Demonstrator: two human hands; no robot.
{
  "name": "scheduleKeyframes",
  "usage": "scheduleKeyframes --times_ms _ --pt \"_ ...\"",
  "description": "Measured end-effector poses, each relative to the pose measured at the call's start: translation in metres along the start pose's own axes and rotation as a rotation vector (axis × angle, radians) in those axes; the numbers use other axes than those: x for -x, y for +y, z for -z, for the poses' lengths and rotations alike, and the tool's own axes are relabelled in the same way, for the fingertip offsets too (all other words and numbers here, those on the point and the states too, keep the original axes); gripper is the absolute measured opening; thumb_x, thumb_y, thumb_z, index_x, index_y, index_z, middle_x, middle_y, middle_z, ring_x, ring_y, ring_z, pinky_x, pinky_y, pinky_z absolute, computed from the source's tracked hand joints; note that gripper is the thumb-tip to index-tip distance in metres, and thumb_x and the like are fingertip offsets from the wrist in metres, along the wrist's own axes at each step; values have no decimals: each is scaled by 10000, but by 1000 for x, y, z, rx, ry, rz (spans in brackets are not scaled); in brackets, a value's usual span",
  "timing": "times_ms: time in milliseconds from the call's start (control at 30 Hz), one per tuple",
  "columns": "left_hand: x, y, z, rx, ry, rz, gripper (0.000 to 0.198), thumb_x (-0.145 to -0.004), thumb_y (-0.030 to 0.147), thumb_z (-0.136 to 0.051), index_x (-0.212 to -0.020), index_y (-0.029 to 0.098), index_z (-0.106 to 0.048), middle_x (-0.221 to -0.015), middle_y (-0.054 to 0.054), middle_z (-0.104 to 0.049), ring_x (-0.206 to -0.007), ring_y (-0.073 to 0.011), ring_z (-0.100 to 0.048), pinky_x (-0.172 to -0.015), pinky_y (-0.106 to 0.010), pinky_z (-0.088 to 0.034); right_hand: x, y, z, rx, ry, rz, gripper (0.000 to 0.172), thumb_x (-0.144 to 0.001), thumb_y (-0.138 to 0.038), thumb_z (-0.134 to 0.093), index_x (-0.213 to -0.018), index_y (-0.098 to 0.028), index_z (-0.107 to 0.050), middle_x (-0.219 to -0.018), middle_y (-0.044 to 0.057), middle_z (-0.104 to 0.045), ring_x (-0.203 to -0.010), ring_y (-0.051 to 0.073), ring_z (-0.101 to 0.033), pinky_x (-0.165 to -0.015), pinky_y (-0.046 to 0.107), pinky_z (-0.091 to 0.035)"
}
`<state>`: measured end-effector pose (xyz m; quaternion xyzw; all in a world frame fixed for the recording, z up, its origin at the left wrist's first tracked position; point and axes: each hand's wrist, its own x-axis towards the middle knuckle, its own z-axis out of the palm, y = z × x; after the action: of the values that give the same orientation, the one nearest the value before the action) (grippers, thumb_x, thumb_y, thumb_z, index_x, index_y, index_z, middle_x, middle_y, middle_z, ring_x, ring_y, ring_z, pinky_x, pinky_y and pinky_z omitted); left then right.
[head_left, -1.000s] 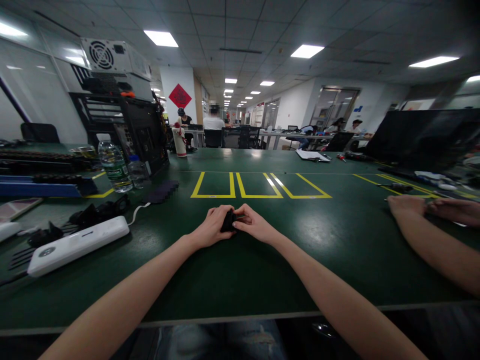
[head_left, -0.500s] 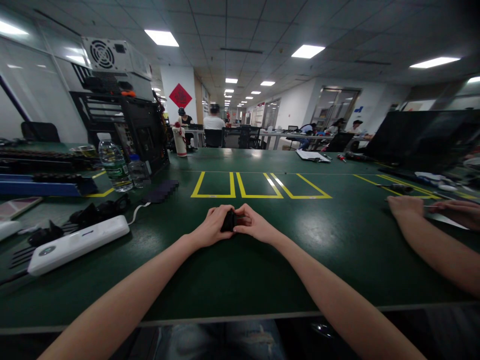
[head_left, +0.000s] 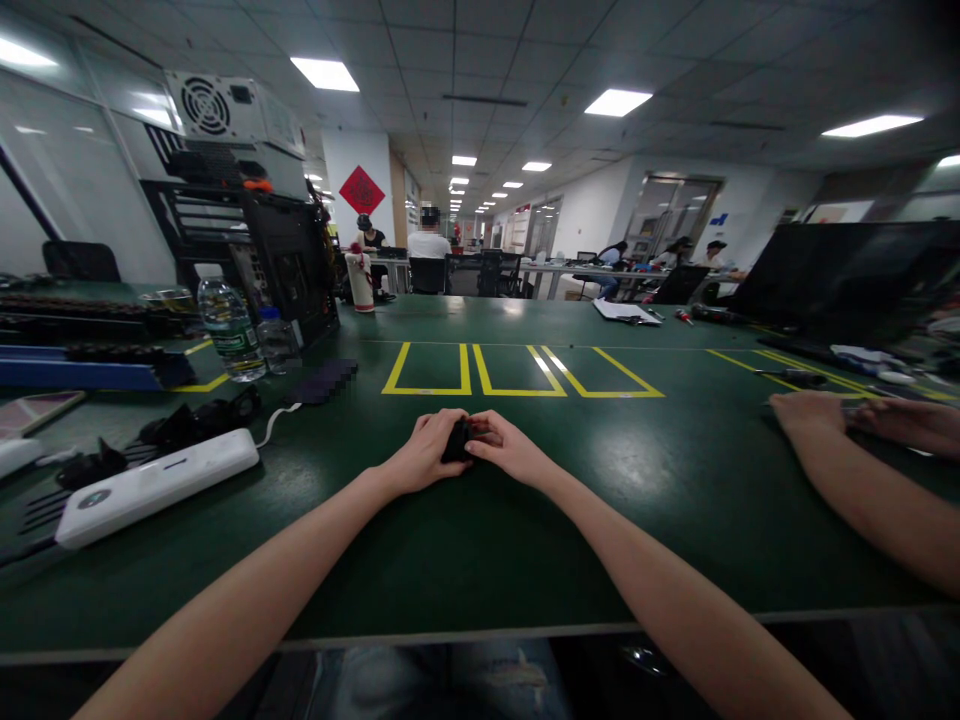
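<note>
A small black block-like object sits between my hands, low over the green table; its exact kind cannot be made out. My left hand is closed around its left side, thumb at the bottom and fingers over the top. From the other side my right hand grips its right edge with bent fingers and thumb. Fingers hide much of the object. Just beyond the hands, yellow tape outlines mark the tabletop.
On the left lie a white power strip, a water bottle, a smaller bottle and an open computer case. At right, a co-worker's hands hold a thin tool near a monitor. Papers lie farther back.
My right hand's fingers have shifted slightly on the black object; my left hand keeps its place. The co-worker's hands at right have moved a little.
</note>
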<state>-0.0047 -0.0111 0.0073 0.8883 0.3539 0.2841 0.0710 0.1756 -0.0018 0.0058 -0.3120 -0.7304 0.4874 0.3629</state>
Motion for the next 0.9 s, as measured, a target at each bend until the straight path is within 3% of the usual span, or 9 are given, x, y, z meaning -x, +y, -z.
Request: scheduleKeyframes --times_ms 200,400,567,900 --pt "1 4 6 12 -39 1 533 -708 253 -554 -1166 231 -282 -1097 -61 -444 -1039 -223 -433 -927 -418 -260 6 -9 1 -6 -79 28 346 -670 -196 -614 -959 -204 -423 -999 15 -487 -971 166 -520 -853 368 -433" --pt "1 6 7 12 -26 -9 545 -700 265 -569 -1164 229 -285 -1093 -61 -448 -1033 -221 -439 -919 -410 -272 3 -5 0 3 -33 55 200 -745 -252 -533 -915 -195 -443 -930 12 -502 -953 157 -522 -841 356 -433" --pt "0 5 6 10 -25 -2 546 -702 267 -568 -1163 222 -279 -1095 -65 -444 -1035 -218 -435 -925 -410 -265 -1 1 0 20 7 16 278 -728 -239 -553 -979 -198 -442 -1016 33 -488 -966 159 -510 -857 369 -420" --pt "0 7 7 21 -31 3 535 -697 253 -563 -1158 233 -291 -1090 -60 -451 -1032 -225 -439 -915 -413 -273 5 -7 0 13 -62 32 322 -686 -217 -600 -953 -207 -420 -981 12 -486 -954 162 -524 -843 362 -436"
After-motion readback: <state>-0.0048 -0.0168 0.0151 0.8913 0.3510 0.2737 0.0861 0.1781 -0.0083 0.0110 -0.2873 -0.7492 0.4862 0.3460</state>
